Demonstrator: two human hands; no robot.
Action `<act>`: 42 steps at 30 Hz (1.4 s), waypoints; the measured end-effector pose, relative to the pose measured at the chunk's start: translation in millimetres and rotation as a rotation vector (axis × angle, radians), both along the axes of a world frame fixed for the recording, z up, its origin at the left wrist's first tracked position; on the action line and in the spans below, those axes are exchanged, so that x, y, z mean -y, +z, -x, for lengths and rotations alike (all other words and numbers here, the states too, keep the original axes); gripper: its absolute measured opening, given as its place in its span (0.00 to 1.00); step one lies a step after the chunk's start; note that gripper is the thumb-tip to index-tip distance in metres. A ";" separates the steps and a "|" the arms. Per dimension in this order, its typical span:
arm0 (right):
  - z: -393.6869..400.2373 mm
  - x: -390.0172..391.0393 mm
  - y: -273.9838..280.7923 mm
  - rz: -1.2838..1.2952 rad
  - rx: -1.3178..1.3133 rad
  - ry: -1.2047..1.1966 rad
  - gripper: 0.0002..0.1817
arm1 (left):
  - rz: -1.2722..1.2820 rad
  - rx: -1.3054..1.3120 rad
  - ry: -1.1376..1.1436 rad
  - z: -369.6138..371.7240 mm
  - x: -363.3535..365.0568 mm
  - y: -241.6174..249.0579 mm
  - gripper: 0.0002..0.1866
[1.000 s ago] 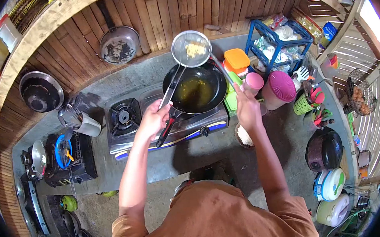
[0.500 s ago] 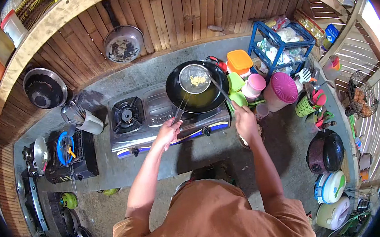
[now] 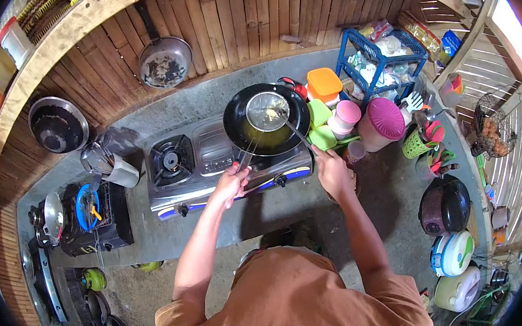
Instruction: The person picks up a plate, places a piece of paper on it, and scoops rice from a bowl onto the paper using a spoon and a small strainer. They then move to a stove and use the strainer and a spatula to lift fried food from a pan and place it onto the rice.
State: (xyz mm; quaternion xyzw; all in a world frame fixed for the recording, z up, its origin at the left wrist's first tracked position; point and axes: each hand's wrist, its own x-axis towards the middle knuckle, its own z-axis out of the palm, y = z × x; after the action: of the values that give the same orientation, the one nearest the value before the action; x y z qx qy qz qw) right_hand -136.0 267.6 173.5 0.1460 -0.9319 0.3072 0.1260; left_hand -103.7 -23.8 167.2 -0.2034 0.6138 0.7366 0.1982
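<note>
My left hand (image 3: 232, 185) is closed around the handle of a round wire-mesh strainer (image 3: 262, 110). The strainer is over a black wok (image 3: 230, 119) with yellowish oil (image 3: 271, 140) in its bottom. A few pale yellow bits of food (image 3: 272, 113) lie in the mesh. My right hand (image 3: 332, 172) grips a long-handled metal utensil (image 3: 297, 134), its tip at the right side of the mesh beside the bits. The exact shape of that tip is too small to tell. Under the wok, the right burner of the steel gas stove (image 3: 214, 192) is hidden.
Right of the wok stand green containers (image 3: 319, 113), an orange-lidded box (image 3: 324, 83), a pink-lidded jar (image 3: 348, 112) and a large pink-lidded canister (image 3: 384, 118). A blue rack (image 3: 382, 59) is behind them. The left burner (image 3: 172, 161) is bare. A pan (image 3: 165, 62) hangs on the wall.
The utensil's tip has moved into the right side of the strainer. The food clump in the mesh looks smaller and lies further right. The whole view has shifted slightly.
</note>
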 end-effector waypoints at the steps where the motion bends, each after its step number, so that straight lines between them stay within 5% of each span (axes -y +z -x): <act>1: -0.2 -0.5 4.6 0.000 -0.003 0.000 0.20 | -0.018 -0.039 -0.005 1.3 3.5 4.4 0.07; 3: -6.1 -3.3 17.9 0.228 -0.081 0.045 0.21 | -0.046 -0.073 0.001 1.3 11.9 22.2 0.06; 9: -2.9 -6.2 58.7 0.285 -0.182 -0.010 0.21 | 0.037 -0.248 -0.044 -7.9 17.9 96.1 0.07; 13: 3.0 -10.8 42.2 0.303 -0.044 -0.055 0.20 | -0.068 -0.134 -0.043 -3.0 17.3 34.9 0.07; 17: -1.3 -11.6 -9.6 0.370 0.069 -0.064 0.20 | 0.113 -0.003 0.000 -8.1 5.2 -14.4 0.07; 24: -6.4 -18.0 18.4 0.367 0.015 -0.123 0.21 | -0.041 -0.108 0.063 -14.6 19.4 31.8 0.07; 42: -60.3 -3.2 -34.1 0.312 0.195 -0.098 0.20 | -0.156 -0.006 0.080 -5.5 -12.3 8.5 0.06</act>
State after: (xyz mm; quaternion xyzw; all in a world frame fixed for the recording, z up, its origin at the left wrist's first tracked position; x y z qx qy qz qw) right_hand -75.7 270.8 139.3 0.0488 -0.8868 0.4541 0.0712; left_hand -98.1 -11.5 175.7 -0.2096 0.5463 0.7902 0.1822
